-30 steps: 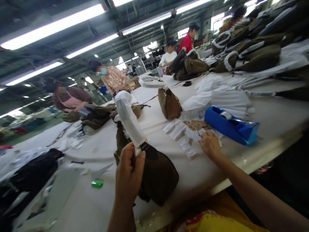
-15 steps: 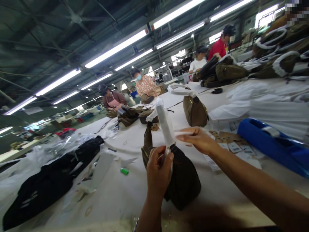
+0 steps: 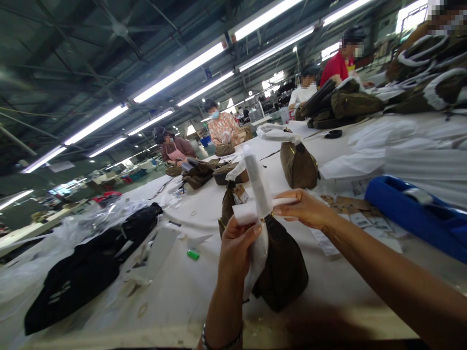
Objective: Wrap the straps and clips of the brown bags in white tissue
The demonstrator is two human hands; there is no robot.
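Head view: I see both hands wrapping a handbag strap in white paper.

My left hand (image 3: 235,245) pinches the paper-wrapped strap (image 3: 257,182) of the dark brown handbag (image 3: 282,265) standing on the table (image 3: 171,296); my right hand (image 3: 304,209) grips a white paper strip (image 3: 248,212) across it.

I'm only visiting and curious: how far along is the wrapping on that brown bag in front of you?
The strap of the near brown bag already stands wrapped in white paper. Now the left hand and right hand hold a white strip across the strap's base by the gold ring. That strip is not yet closed round. Other bags, like the one behind, sit wrapped too.
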